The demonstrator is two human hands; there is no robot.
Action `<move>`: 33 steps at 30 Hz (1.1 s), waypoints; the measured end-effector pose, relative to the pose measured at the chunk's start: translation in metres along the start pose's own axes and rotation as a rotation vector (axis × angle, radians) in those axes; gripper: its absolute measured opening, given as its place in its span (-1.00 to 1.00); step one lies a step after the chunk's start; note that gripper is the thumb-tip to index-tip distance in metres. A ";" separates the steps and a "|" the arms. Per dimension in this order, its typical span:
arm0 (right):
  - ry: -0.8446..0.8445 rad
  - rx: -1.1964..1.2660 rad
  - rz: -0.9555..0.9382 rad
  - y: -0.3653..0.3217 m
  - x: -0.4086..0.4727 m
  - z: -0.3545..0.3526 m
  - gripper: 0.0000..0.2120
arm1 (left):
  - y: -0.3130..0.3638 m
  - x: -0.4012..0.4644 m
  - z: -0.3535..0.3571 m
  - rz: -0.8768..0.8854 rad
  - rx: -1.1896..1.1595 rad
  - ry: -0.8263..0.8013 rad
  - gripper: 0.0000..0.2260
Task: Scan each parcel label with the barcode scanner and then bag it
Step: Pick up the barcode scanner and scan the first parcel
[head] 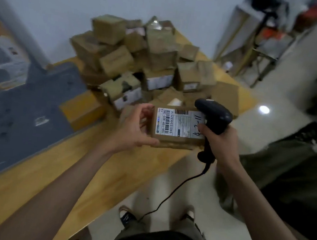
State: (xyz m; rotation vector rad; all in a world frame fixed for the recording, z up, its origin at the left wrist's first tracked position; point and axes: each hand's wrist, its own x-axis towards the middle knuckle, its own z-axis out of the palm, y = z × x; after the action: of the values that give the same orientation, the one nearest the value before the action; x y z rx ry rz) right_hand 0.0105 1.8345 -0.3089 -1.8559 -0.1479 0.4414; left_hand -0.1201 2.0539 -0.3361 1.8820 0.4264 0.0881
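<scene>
My left hand (132, 128) holds a small cardboard parcel (175, 140) by its left end, just above the wooden table's near edge. Its white label (177, 123), with barcodes and handwritten digits, faces up. My right hand (219, 142) grips a black corded barcode scanner (213, 115) by the handle. The scanner's head sits over the label's right end and points to the left across it. The cable (172, 192) hangs down toward the floor.
A heap of cardboard parcels (141, 57) covers the far part of the wooden table (66, 168). A grey mat (19, 113) lies on the table at left. A large dark bag (291, 177) sits on the floor at right. A metal rack (254, 42) stands behind.
</scene>
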 end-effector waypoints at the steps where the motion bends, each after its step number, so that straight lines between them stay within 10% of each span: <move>1: 0.028 0.013 0.024 0.007 0.002 -0.015 -0.88 | 0.005 0.010 0.014 0.006 0.013 -0.014 -0.09; 15: 0.470 0.168 0.332 0.133 0.030 -0.254 -0.84 | 0.082 0.131 0.302 0.023 0.265 -0.380 -0.12; 33: 0.866 0.150 0.731 0.249 0.000 -0.390 -0.84 | 0.083 0.187 0.555 0.062 0.623 -0.979 -0.09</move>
State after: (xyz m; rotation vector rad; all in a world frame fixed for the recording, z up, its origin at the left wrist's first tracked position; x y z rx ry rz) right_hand 0.1263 1.4063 -0.4388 -1.7515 1.1371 0.0902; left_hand 0.2225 1.5941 -0.4811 2.2572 -0.3250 -0.9870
